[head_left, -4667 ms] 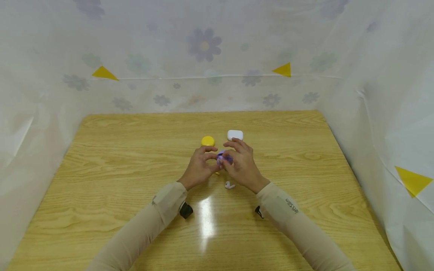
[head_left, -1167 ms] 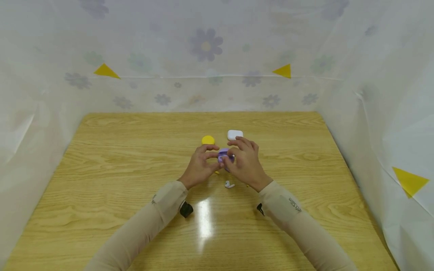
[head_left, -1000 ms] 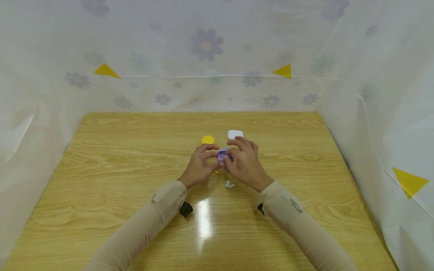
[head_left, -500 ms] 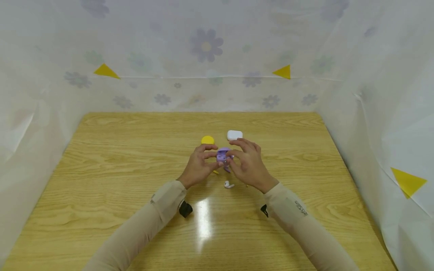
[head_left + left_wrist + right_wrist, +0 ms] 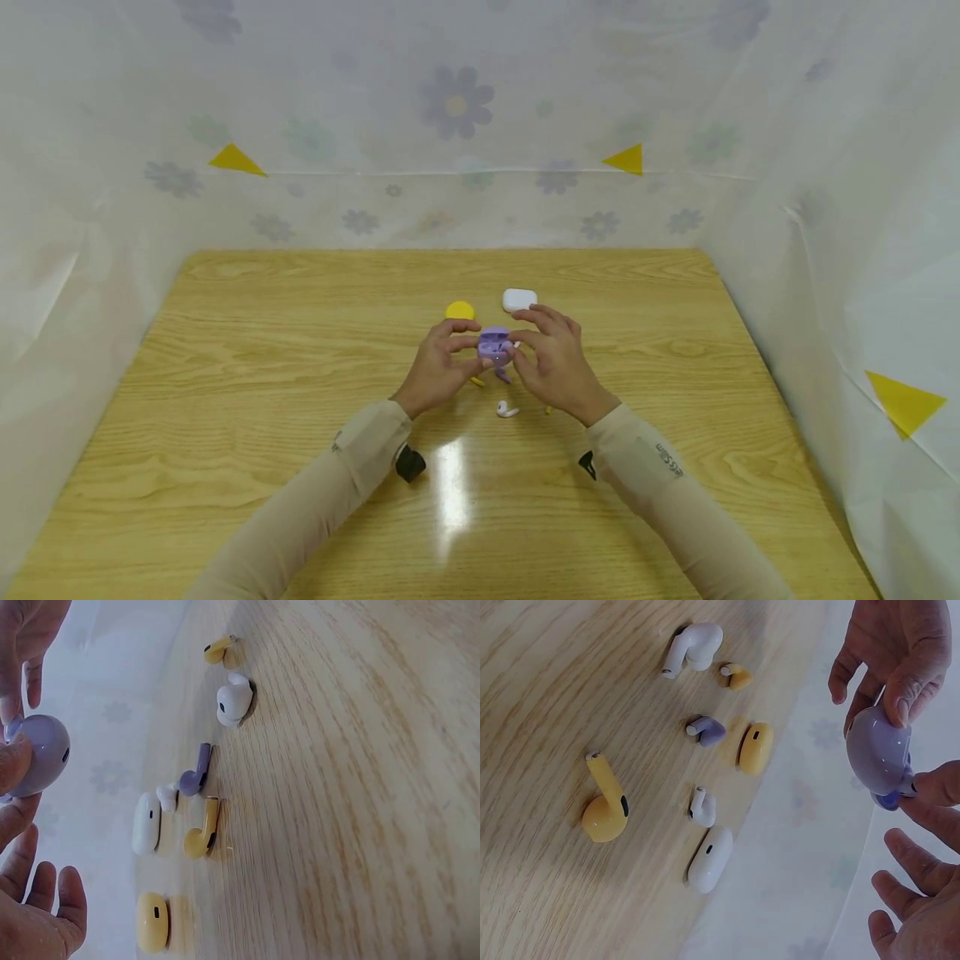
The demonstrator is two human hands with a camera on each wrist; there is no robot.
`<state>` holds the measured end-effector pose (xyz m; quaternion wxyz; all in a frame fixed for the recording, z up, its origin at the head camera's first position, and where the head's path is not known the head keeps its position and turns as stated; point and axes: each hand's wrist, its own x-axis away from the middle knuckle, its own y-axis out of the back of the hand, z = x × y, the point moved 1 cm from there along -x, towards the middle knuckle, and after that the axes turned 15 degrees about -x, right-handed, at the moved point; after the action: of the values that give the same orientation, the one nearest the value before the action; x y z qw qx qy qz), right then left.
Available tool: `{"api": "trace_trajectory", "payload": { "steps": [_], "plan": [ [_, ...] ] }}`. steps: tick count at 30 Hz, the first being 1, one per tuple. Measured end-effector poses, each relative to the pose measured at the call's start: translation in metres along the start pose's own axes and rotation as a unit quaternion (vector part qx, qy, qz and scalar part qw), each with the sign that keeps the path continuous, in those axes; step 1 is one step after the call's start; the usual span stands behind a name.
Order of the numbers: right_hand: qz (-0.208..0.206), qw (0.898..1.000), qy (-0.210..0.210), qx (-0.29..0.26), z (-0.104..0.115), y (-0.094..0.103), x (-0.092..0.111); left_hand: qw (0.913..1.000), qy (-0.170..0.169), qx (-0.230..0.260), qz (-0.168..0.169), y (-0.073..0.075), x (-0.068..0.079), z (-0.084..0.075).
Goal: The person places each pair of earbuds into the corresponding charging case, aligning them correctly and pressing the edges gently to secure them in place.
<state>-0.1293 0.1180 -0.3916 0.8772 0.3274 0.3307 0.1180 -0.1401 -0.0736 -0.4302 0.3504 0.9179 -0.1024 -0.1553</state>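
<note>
My left hand (image 5: 442,371) holds a purple earbud case (image 5: 491,354) above the table, thumb in front and fingers behind; its lid stands raised. At the case's right side my right hand (image 5: 551,362) pinches a small purple earbud (image 5: 907,784) between thumb and forefinger, the other fingers spread. The earbud is right at the case's opening and partly hidden by the fingertips. Below the case, a second purple earbud (image 5: 196,772) lies on the table. A white earbud (image 5: 506,409) lies nearer to me.
Behind the hands stand a yellow case (image 5: 460,310) and a white case (image 5: 520,299), both with lids down. Two yellow earbuds, one (image 5: 606,814) under my right wrist and one (image 5: 201,836) under the left hand, lie on the wooden table (image 5: 262,350). Another white earbud (image 5: 703,808) is beside the white case.
My right hand has drawn slightly right, uncovering more of the purple case's inside and the loose purple earbud below it. The left hand has kept its hold, almost still.
</note>
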Motion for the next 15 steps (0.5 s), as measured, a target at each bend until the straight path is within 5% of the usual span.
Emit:
{"api": "trace_trajectory", "payload": {
  "steps": [15],
  "plan": [
    [0.021,1.000,-0.018,0.005,-0.0032,-0.0014,-0.0016,0.9999,-0.008,0.001,-0.009,-0.0018,-0.0001,0.0018]
  ]
}}
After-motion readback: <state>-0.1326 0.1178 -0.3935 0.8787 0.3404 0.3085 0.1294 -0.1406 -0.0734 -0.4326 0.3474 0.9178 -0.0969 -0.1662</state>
